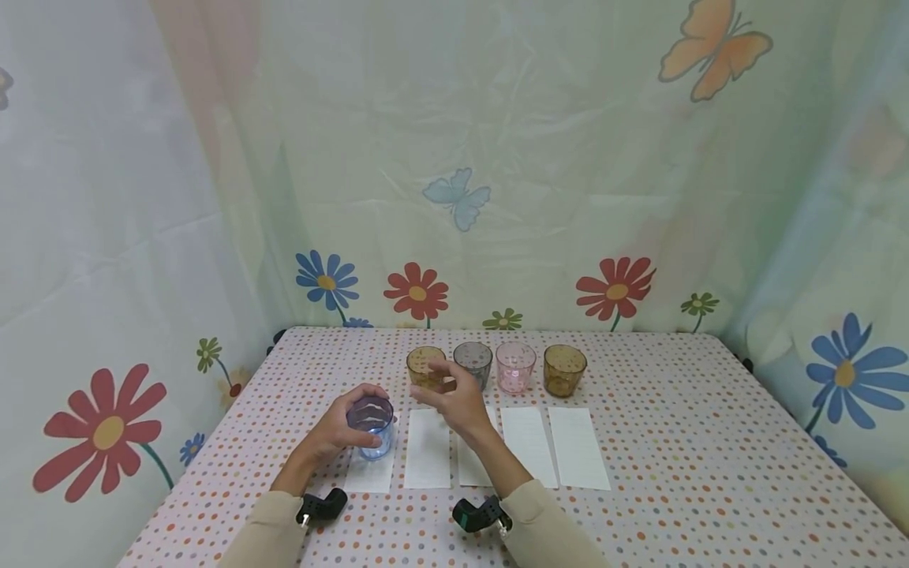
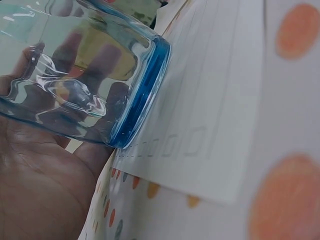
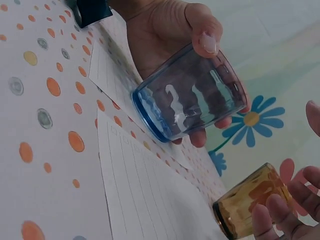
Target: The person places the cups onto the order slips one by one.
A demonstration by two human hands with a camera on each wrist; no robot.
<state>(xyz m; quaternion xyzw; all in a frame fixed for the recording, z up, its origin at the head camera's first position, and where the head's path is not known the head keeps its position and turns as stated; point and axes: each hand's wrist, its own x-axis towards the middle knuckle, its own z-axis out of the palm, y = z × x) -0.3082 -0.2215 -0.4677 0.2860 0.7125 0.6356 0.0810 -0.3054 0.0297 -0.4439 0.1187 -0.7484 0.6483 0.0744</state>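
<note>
My left hand point(image 1: 328, 430) grips a clear blue glass point(image 1: 372, 418) by its side, thumb in front and fingers behind. The glass is over the leftmost lined paper strip point(image 1: 369, 478); in the left wrist view its thick blue base point(image 2: 142, 95) is close to the paper, and I cannot tell whether it touches. To its right, my right hand point(image 1: 460, 396) hovers with fingers loosely bent and apart, holding nothing. Just beyond those fingers stands an amber glass point(image 1: 420, 363), partly hidden by them. Fingertips and this amber glass point(image 3: 250, 200) also appear in the right wrist view.
Along the back stand a grey glass point(image 1: 474, 360), a pink glass point(image 1: 515, 369) and another amber glass point(image 1: 564, 372). Several more white paper strips point(image 1: 428, 451) lie in a row in front of them. The dotted tablecloth point(image 1: 682, 457) extends right; a flowered curtain point(image 1: 540, 221) hangs behind.
</note>
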